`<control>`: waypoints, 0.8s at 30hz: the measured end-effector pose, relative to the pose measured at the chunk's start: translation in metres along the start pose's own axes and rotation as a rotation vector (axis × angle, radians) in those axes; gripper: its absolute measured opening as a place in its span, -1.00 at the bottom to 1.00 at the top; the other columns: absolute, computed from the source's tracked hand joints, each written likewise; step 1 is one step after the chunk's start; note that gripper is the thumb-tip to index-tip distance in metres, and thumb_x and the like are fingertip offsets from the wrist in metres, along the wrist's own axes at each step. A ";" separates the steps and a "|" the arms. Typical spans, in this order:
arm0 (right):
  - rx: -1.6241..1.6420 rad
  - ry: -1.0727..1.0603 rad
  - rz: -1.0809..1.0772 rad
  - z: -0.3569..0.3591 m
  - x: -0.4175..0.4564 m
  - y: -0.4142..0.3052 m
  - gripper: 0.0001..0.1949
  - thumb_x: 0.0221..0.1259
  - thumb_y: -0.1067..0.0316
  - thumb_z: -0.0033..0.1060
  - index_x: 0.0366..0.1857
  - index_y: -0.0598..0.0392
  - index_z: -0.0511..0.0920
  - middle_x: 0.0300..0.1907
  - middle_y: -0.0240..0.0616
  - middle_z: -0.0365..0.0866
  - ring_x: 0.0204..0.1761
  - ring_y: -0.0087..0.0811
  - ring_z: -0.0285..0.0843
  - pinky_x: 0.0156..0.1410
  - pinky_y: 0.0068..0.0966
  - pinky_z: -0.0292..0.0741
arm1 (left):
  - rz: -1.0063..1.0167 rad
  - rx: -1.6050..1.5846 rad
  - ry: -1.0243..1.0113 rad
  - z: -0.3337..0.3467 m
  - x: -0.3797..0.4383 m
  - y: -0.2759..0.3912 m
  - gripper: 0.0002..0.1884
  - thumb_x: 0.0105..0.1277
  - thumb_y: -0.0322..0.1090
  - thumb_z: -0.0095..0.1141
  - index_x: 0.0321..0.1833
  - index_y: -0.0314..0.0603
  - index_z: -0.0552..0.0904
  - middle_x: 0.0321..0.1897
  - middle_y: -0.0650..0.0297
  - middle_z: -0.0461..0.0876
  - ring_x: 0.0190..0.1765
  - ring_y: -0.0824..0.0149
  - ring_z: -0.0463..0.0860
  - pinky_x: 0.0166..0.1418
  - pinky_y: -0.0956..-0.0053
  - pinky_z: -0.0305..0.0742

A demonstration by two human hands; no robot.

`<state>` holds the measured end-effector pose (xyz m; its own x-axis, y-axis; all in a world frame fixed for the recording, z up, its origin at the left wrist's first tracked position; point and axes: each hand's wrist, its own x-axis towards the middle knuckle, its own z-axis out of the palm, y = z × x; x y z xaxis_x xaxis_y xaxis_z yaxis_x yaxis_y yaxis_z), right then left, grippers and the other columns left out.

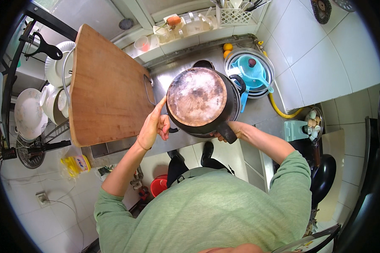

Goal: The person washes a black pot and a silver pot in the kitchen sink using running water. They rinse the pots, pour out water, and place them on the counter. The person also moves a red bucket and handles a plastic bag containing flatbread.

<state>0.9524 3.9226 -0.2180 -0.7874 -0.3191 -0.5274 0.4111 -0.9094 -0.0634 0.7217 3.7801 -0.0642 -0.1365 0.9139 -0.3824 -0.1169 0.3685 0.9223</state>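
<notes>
A dark pot (pixel 197 96) is held over the steel counter, tipped so that its scorched, stained base faces me. My right hand (pixel 237 128) grips it at the near right, by the thick black handle (pixel 227 132), which partly hides the fingers. At the pot's left side is my left hand (pixel 153 125), index finger extended to its edge and the other fingers loosely curled; it carries no weight that I can see. The pot's inside faces away and is hidden. Behind it shows part of a dark round vessel (pixel 204 64).
A large wooden cutting board (pixel 110 91) stands at left, beside a dish rack with plates (pixel 28 110). At right are nested bowls with a blue strainer (pixel 249 71), two oranges (pixel 228 46), a yellow hose (pixel 277 109) and a pan of eggshells (pixel 316 123). A red bucket (pixel 158 185) stands below.
</notes>
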 end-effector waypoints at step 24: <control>-1.960 0.998 -1.022 0.141 -0.130 0.092 -0.81 -0.39 0.55 0.13 -0.56 0.13 0.40 -0.65 -0.17 0.46 -0.54 -0.10 0.45 -0.47 -0.32 0.38 | 0.015 -0.827 -0.041 0.041 -0.050 -0.146 -0.31 0.30 0.21 -0.52 0.28 -0.20 0.19 0.24 0.15 0.23 0.27 0.16 0.23 0.32 0.26 0.11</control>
<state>1.0274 3.8429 -0.0362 -0.8120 0.5701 0.1253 0.4371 0.7361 -0.5168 0.7861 3.6877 -0.1773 -0.1093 0.9290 -0.3536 -0.8037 0.1267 0.5815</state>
